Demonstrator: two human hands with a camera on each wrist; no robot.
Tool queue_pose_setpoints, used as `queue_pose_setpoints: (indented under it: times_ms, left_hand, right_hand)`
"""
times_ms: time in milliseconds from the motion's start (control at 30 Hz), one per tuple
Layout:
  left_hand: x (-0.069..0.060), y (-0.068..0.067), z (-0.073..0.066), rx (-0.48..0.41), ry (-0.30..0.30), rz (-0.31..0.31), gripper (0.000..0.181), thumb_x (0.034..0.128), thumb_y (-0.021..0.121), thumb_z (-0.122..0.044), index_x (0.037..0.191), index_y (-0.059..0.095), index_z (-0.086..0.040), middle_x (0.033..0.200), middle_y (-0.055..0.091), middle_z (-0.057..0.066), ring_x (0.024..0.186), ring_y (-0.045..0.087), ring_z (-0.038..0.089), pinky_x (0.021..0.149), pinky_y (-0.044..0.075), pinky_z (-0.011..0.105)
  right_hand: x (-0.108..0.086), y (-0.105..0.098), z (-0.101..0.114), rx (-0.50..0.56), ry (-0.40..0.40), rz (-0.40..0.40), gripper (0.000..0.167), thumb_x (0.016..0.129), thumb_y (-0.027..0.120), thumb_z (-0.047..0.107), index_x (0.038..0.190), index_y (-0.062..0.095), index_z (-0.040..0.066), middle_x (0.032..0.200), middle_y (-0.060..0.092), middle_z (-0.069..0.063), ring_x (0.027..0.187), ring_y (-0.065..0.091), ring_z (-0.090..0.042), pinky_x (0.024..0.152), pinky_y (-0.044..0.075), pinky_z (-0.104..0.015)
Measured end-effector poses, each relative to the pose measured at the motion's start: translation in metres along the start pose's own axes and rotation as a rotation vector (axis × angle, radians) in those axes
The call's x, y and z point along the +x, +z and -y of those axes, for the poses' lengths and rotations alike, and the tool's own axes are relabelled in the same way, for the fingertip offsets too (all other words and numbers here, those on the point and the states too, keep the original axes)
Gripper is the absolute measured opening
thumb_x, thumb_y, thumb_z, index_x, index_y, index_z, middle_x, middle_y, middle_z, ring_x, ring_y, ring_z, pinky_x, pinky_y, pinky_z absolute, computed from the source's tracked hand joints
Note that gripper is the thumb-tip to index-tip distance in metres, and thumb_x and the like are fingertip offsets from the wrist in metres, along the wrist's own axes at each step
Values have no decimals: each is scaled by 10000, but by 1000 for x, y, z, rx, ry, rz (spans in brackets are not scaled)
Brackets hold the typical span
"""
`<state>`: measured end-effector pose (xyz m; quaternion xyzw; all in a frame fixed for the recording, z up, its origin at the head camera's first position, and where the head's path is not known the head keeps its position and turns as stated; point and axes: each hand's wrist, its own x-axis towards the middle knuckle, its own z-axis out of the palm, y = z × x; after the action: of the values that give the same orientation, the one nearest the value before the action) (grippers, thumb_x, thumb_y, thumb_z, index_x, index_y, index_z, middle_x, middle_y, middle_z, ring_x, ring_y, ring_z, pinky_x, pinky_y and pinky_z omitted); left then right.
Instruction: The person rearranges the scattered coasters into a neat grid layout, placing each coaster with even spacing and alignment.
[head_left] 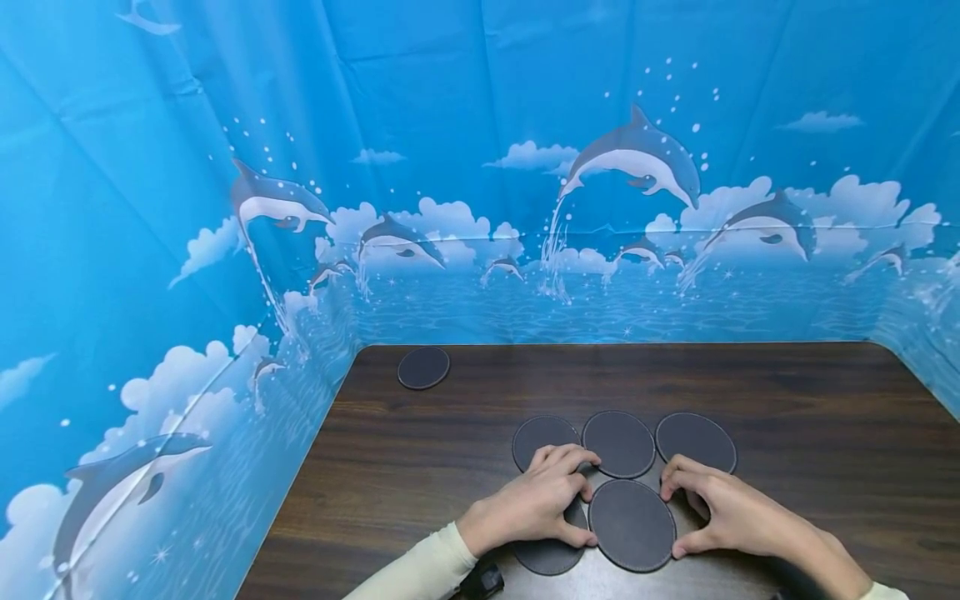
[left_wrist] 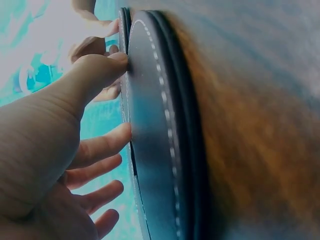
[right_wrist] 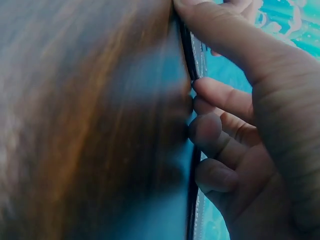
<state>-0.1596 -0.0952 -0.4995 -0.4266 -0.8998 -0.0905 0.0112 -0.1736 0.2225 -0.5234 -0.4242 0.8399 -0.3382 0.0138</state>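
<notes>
Several round, dark, leather-look coasters with stitched rims lie flat on the table. The front middle coaster lies between both hands. My left hand is spread over the front left coaster, partly hiding it, with thumb and a fingertip at the middle coaster's left rim. Across from it, my right hand touches that coaster's right rim with thumb and bent fingertips. Behind them stand in a row the back left coaster, the back middle coaster and the back right coaster. Neither hand lifts anything.
One more coaster lies apart at the table's far left corner. The dark wood-grain table meets a blue dolphin-print curtain behind and at the sides. A small black object is by the left wrist.
</notes>
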Motion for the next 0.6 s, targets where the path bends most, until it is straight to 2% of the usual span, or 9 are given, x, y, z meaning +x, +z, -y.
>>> queue_pose_setpoints:
  times_ms: [267,600]
  left_hand:
    - [1,0,-3,50,-30,8,410,826,753,-647,937,653,-265,1506,418,-23,1429,324,205,1124,275,431]
    - [-1,-1,-4,57,-40,4,394,832,748,-645,933,662,-274,1497,436,-10,1419,335,212,1106,290,440]
  right_hand:
    - [1,-2,4,-29,-19,14,484,751,882,510,1073,629,251,1120,510,132,774,494,-10,594,400,-201]
    - [1,-5,5,-30,19,60,459,783,847,534,1083,662,240,1133,514,128,790,492,-14,593,390,-220]
